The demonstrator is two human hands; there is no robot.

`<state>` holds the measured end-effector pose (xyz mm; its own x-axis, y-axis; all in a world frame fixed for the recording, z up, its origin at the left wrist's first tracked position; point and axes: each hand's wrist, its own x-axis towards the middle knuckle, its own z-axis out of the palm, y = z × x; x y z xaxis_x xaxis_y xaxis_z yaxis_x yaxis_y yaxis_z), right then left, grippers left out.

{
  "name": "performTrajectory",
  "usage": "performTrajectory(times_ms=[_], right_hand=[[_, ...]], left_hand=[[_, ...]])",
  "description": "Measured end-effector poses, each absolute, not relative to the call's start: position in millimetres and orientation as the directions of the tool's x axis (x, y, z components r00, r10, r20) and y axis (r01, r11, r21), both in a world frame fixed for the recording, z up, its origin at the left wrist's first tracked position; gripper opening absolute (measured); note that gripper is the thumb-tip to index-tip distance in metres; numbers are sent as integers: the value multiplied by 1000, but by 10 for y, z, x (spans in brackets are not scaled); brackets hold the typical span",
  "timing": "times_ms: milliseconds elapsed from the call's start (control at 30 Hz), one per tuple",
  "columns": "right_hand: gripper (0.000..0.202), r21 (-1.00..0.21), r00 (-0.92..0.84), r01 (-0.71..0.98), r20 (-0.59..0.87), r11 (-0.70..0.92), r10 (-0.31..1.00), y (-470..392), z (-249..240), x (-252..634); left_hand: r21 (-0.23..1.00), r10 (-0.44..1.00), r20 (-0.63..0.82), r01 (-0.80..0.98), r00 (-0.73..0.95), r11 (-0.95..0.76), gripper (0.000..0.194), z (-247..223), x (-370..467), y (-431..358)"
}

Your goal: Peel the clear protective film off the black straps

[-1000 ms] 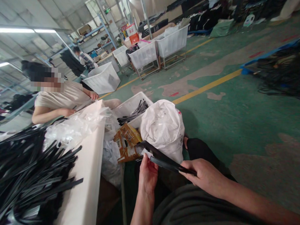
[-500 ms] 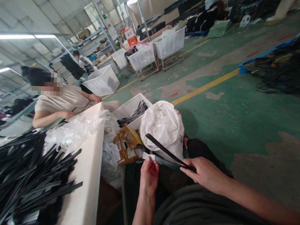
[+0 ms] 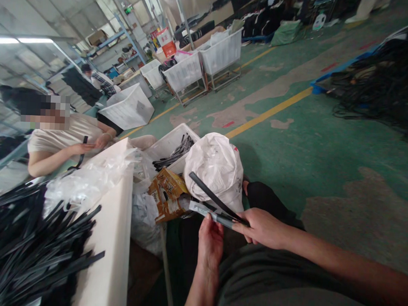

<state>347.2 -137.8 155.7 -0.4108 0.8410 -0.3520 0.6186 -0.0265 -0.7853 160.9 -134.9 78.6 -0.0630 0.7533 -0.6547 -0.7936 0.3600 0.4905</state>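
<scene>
My right hand [image 3: 263, 225] is closed around a black strip [image 3: 215, 196], whose free end points up and left over the white sack. A second dark strip in a clear plastic sleeve [image 3: 198, 209] runs from the same hand down to the left. My left hand [image 3: 212, 237] pinches this sleeve between thumb and fingers, a short way from the right hand. The sleeve's pale end sticks out past the left fingertips. Beyond both hands stands the white sack [image 3: 213, 164], with a torn brown-yellow packet [image 3: 168, 194] beside it.
A white table [image 3: 114, 239] on the left bears a heap of black strips [image 3: 34, 245] and clear plastic bags [image 3: 91, 175]. A white bin [image 3: 172, 142] holds more strips. Across the table, a co-worker [image 3: 69, 142] handles a black strip. White carts [image 3: 185, 71] stand farther back.
My left hand has slid along the sleeve toward my right hand, so more of the sleeve's end shows. The view has shifted right. The co-worker's hands have come together, with a strip raised.
</scene>
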Motion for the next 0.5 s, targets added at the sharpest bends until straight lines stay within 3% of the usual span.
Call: performTrajectory(times_ms=[100, 233, 400, 500], right_hand=[[30, -737, -415, 676, -359, 19, 836, -1456, 1647, 3604], [23, -631, -341, 771, -290, 89, 894, -1414, 1617, 3446], [32, -672, -410, 734, -329, 94, 851, -1337, 1639, 3409], [27, -640, -403, 762, -349, 99, 846, -1378, 1688, 3533]], left_hand=[[450, 698, -709, -828, -102, 335, 15, 816, 1526, -1355], [427, 707, -707, -793, 5, 434, 7, 807, 1657, -1487], [545, 817, -576, -741, 8, 392, 8, 771, 1579, -1531], [551, 792, -607, -747, -55, 371, 7, 752, 1416, -1494]])
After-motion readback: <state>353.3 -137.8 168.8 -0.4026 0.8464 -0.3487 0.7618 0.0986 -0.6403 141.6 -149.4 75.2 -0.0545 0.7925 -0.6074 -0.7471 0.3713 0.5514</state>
